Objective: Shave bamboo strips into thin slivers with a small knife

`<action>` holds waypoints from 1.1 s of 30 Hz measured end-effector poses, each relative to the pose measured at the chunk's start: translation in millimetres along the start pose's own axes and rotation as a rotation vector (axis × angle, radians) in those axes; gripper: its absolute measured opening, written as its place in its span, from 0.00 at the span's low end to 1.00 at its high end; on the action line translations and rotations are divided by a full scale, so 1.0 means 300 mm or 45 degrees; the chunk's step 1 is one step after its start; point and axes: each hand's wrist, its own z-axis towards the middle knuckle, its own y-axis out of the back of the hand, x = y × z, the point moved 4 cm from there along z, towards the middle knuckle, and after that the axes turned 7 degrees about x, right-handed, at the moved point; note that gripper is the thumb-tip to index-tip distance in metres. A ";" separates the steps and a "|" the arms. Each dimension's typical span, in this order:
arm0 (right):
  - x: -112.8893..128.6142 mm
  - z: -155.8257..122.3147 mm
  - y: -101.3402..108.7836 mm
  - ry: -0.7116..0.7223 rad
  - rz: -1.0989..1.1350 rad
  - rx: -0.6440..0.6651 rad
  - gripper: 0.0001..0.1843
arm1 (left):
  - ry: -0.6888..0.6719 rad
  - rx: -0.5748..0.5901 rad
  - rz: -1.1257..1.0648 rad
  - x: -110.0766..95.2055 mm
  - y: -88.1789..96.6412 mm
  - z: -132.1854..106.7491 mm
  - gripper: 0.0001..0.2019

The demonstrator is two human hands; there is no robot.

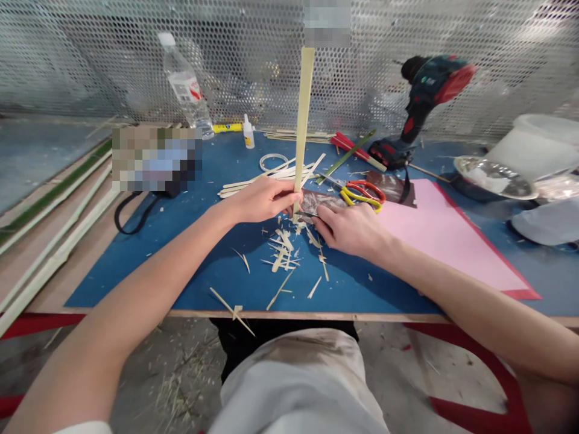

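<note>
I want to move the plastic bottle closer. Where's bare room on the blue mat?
Bare blue mat lies left of the shavings, in front of the black strap. The pink sheet is also bare. It's crowded around the left hand and right hand, with scissors and bamboo strips.

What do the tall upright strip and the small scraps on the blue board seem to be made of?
The upright strip looks like split bamboo: pale, matte, apparently unvarnished, with lengthwise fibres. The small scraps seem the same, pale splinters with raw edges.

Bright diffuse light, soft shadows on the blue board (136, 283), glare on the perforated screen (529, 36), edges bowed
</note>
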 end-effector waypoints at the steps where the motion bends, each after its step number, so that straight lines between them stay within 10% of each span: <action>1: -0.001 0.003 0.001 -0.005 -0.001 0.017 0.31 | -0.004 -0.003 0.002 0.001 0.000 0.000 0.16; 33: -0.014 0.006 0.002 0.121 0.039 -0.159 0.29 | 0.084 0.086 -0.095 0.000 -0.001 0.005 0.18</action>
